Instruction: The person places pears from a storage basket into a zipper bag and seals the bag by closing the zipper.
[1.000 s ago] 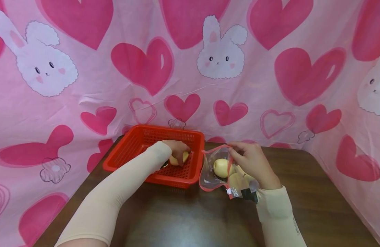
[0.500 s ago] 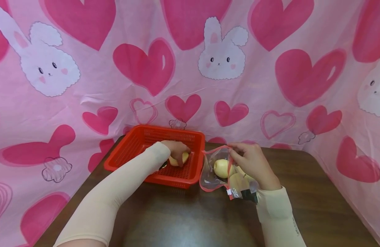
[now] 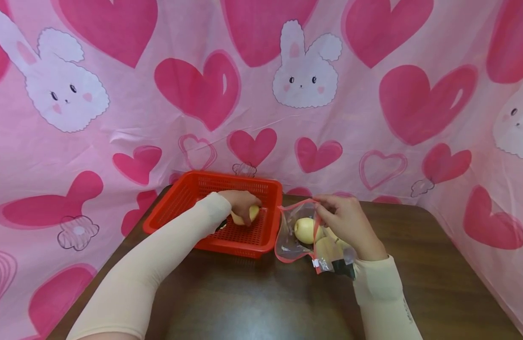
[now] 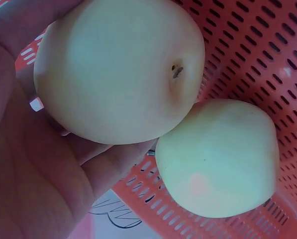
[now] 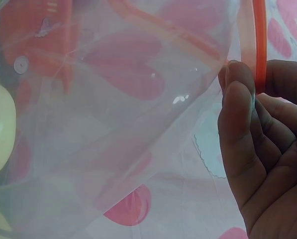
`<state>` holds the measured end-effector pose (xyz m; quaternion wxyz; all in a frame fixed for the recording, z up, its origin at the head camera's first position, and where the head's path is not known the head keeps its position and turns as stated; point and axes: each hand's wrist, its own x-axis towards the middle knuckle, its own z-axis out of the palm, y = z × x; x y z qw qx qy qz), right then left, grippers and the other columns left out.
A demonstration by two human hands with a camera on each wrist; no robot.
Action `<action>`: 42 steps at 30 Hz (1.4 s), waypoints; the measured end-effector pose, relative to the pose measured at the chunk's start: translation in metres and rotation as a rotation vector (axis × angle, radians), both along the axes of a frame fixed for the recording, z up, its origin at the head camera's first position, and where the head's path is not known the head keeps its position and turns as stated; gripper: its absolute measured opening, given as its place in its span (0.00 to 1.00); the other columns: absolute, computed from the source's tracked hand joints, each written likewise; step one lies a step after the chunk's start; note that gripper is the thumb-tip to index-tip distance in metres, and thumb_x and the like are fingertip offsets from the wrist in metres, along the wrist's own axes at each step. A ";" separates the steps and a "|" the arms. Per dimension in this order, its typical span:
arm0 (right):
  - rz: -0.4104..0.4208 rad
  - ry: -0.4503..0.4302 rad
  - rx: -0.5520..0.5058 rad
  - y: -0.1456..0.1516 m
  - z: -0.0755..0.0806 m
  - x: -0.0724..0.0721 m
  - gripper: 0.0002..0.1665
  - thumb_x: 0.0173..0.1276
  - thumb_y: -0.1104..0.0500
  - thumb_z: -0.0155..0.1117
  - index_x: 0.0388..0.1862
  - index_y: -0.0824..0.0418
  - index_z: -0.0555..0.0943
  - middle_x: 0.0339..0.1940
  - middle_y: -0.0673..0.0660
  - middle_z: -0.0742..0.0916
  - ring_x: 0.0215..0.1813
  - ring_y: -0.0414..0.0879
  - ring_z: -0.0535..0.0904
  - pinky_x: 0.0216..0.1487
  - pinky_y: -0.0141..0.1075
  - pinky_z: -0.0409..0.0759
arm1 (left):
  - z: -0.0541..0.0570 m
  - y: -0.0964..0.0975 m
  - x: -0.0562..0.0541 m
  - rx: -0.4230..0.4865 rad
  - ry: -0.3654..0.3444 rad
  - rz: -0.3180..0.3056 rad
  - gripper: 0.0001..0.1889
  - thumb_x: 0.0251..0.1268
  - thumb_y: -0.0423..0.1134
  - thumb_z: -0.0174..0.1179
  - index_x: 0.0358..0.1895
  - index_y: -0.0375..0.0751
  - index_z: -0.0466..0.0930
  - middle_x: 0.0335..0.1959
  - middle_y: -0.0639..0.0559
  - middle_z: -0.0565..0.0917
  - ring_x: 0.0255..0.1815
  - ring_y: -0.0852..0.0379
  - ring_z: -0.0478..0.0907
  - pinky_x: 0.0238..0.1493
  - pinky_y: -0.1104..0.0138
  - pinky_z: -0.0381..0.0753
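Note:
Inside the red plastic basket (image 3: 236,248), my left hand (image 3: 241,203) grips a pale yellow apple (image 4: 118,69), fingers curled round its side. A second yellow apple (image 4: 218,159) lies against it in the left wrist view; in the head view my hand and sleeve mostly hide it. To the basket's right, a clear zip bag (image 3: 289,243) with a red-orange edge stands with its mouth spread. My right hand (image 3: 346,222) pinches the bag's rim (image 5: 260,45) between thumb and fingers. One apple (image 3: 305,231) shows through the opening, and more yellow fruit sits deeper in the bag.
The brown wooden table (image 3: 244,302) bears the basket and bag, which stand close together near its back edge. Behind and to the sides hangs a pink cloth (image 3: 253,104) with hearts and rabbit faces. The bag's slider (image 3: 315,263) is at its front corner.
My left hand has shifted slightly up and to the left in the head view, with the apple still in its grip. My right hand and the bag stay put.

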<state>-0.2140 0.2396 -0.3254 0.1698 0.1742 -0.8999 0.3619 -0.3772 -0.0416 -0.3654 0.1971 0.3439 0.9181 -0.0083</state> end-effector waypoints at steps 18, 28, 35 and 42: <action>0.000 0.027 -0.007 0.004 -0.003 -0.003 0.14 0.67 0.60 0.66 0.51 0.60 0.85 0.25 0.47 0.85 0.23 0.40 0.80 0.29 0.34 0.81 | 0.014 -0.007 0.008 0.178 -0.011 0.091 0.43 0.45 0.46 0.77 0.69 0.52 0.69 0.46 0.56 0.77 0.47 0.53 0.73 0.45 0.59 0.78; -0.002 0.008 -0.005 0.005 -0.003 -0.003 0.14 0.68 0.60 0.65 0.51 0.59 0.85 0.25 0.47 0.85 0.24 0.40 0.80 0.29 0.34 0.82 | 0.017 -0.016 0.013 0.310 0.031 0.094 0.39 0.41 0.51 0.78 0.63 0.61 0.72 0.46 0.61 0.76 0.47 0.57 0.72 0.41 0.62 0.79; -0.011 0.020 0.000 0.004 -0.002 -0.002 0.14 0.67 0.60 0.65 0.51 0.59 0.85 0.24 0.47 0.85 0.23 0.40 0.79 0.29 0.35 0.81 | 0.024 -0.018 0.025 0.356 0.143 0.098 0.39 0.44 0.49 0.76 0.65 0.55 0.71 0.52 0.56 0.70 0.47 0.56 0.71 0.42 0.64 0.80; 0.001 0.030 -0.003 0.003 -0.002 -0.002 0.14 0.67 0.62 0.65 0.51 0.61 0.85 0.22 0.46 0.84 0.23 0.40 0.79 0.28 0.35 0.81 | 0.029 -0.021 0.030 0.440 0.196 0.088 0.36 0.46 0.51 0.75 0.63 0.55 0.72 0.52 0.56 0.71 0.47 0.56 0.71 0.42 0.64 0.80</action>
